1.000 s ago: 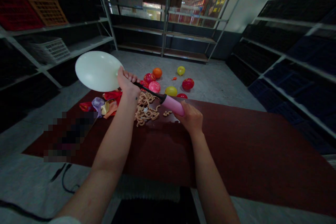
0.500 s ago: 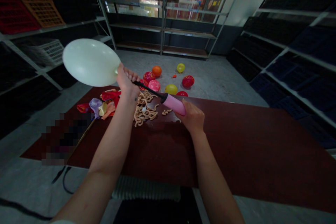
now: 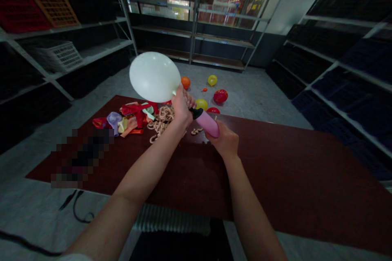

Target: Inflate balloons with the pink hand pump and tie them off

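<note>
My left hand (image 3: 181, 106) is closed around the neck of an inflated white balloon (image 3: 154, 76), held on the black nozzle end of a pink hand pump (image 3: 207, 123). My right hand (image 3: 226, 142) grips the pump's pink body from below. Both hands hover over the far edge of a dark red table (image 3: 275, 179). Right under the left hand lies a heap of tan elastic loops (image 3: 161, 120), and beside it a pile of uninflated coloured balloons (image 3: 125, 119).
Several inflated balloons, red (image 3: 219, 96), orange (image 3: 185, 82) and yellow (image 3: 211, 80), lie on the grey floor beyond the table. Metal shelving lines the left, back and right walls, with a white crate (image 3: 56, 56) on the left shelf. A black cable (image 3: 76, 210) trails on the floor.
The pump's black rod has been pushed in, so my left hand and the balloon have moved right, close to the pink body. The right hand has stayed about where it was.
</note>
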### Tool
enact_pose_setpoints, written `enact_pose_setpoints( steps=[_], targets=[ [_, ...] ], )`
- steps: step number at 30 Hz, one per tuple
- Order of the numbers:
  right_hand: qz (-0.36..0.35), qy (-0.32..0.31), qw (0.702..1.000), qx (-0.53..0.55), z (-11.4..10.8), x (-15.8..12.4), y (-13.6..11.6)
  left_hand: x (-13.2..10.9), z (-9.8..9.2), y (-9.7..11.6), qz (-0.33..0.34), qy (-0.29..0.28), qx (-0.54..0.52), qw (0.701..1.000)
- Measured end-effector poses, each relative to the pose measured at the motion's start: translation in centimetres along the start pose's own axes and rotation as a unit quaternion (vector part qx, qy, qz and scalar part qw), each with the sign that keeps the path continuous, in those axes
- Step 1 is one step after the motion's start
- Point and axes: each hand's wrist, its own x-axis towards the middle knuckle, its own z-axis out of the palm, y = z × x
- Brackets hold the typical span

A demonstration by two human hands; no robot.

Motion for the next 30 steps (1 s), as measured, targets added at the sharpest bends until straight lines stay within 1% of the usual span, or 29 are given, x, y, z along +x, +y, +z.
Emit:
enact_pose_setpoints(
  steps=[3, 8, 11, 13, 17, 20, 23, 26, 28, 30],
  targets=[
    [-0.01, -0.005, 1.0, 0.004, 0.0, 0.3, -0.4, 0.7, -0.6, 0.4, -0.011, 0.013, -0.015, 1.0],
    [-0.031, -0.004, 0.999, -0.006, 0.2, 0.9, -1.7, 2.6, -1.5, 1.9, -0.011, 0.047, -0.03, 0.998],
    [-0.043, 0.001, 0.999, -0.008, 0.2, 1.1, -2.1, 3.4, -1.9, 3.4, -0.005, 0.061, -0.037, 0.997],
    [-0.051, 0.005, 0.999, -0.006, 0.1, 1.2, -2.1, 3.7, -2.0, 4.8, 0.003, 0.068, -0.04, 0.997],
    [-0.059, 0.005, 0.998, -0.002, -0.5, 1.2, -2.2, 3.4, -1.8, 8.1, 0.03, 0.078, -0.05, 0.995],
    [-0.062, 0.006, 0.998, -0.003, -0.9, 1.3, -2.3, 2.6, -1.4, 10.5, 0.051, 0.068, -0.055, 0.995],
    [-0.064, 0.014, 0.998, 0.004, -1.1, 1.4, -2.3, 1.6, -0.9, 12.1, 0.074, 0.05, -0.053, 0.995],
    [-0.061, 0.021, 0.998, 0.025, -1.0, 1.2, -2.1, 0.8, -0.2, 12.6, 0.089, 0.022, -0.038, 0.995],
    [-0.051, 0.02, 0.998, 0.042, -0.8, 0.9, -1.9, 0.4, 0.3, 12.2, 0.097, 0.004, -0.026, 0.995],
    [-0.039, 0.014, 0.997, 0.057, -0.4, 0.5, -1.5, 0.1, 0.7, 11.3, 0.103, -0.016, -0.014, 0.994]
  ],
)
